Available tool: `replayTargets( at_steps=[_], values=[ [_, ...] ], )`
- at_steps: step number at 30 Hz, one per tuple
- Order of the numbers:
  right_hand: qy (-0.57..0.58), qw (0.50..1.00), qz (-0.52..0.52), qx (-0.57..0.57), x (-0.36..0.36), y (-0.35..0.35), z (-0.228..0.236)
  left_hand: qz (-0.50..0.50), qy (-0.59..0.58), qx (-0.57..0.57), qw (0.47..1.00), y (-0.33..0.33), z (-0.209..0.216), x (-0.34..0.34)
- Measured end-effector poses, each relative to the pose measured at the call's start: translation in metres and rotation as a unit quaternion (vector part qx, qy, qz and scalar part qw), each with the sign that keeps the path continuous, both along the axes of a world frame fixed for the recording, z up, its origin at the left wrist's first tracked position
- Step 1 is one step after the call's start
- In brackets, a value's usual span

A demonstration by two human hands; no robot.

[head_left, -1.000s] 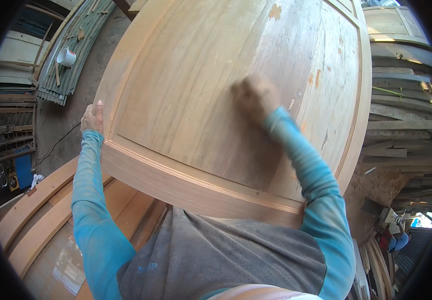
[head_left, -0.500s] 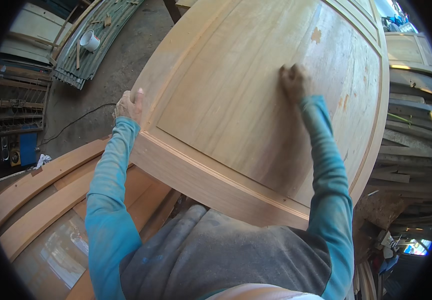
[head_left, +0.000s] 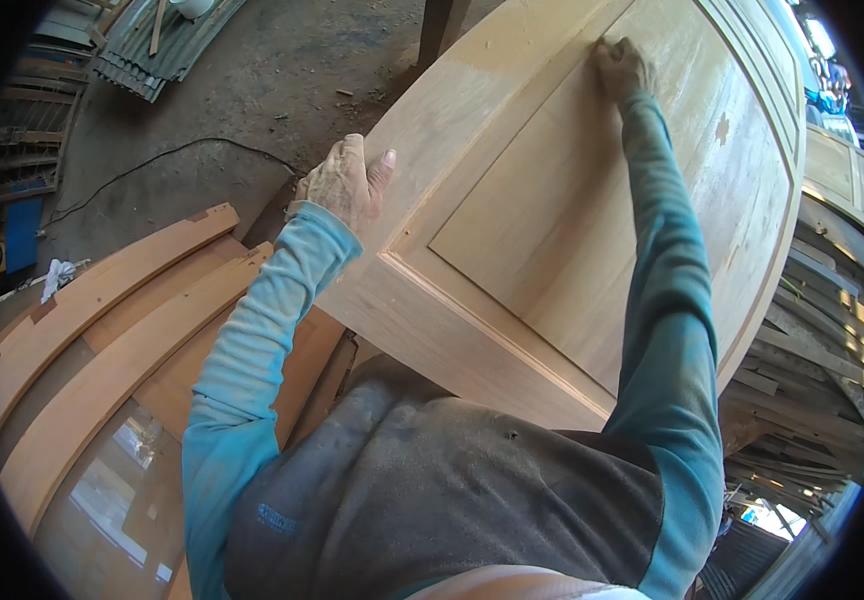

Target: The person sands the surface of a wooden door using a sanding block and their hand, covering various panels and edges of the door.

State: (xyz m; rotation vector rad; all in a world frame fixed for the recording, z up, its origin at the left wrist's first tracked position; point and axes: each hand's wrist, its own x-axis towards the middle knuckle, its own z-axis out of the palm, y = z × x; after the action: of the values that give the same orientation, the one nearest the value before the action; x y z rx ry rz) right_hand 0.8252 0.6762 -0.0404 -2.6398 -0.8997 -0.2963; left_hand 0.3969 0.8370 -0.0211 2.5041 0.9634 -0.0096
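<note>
Teal-sleeved right hand [head_left: 626, 70], 1 o'clock: arm stretched long, fingers curled on pale wooden door [head_left: 522, 240]; cannot tell if anything is clasped. Left hand [head_left: 344, 186], 11 o'clock, at door's edge, thumb apart from fingers; clamping unclear. Door spans 12 to 3. Framed panel [head_left: 117, 372], 8 o'clock.
</note>
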Motion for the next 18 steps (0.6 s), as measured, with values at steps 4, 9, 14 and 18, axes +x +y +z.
replayTargets(
  at_steps=[4, 9, 14, 18],
  values=[
    [0.087, 0.970, 0.219, 0.061, -0.212, -0.022, 0.005, 0.015, -0.040, -0.033, 0.999, 0.008, -0.010, -0.009],
    [0.039, 0.971, 0.234, 0.039, -0.228, -0.041, 0.001, 0.008, -0.026, -0.070, 0.997, 0.010, -0.010, -0.012],
    [0.093, 0.993, -0.057, -0.038, -0.096, -0.007, 0.007, -0.006, -0.109, -0.045, 0.993, 0.017, -0.021, -0.013],
    [0.008, 0.974, 0.203, -0.097, -0.149, -0.025, -0.051, -0.015, -0.203, -0.017, 0.979, 0.027, -0.050, -0.013]
  ],
)
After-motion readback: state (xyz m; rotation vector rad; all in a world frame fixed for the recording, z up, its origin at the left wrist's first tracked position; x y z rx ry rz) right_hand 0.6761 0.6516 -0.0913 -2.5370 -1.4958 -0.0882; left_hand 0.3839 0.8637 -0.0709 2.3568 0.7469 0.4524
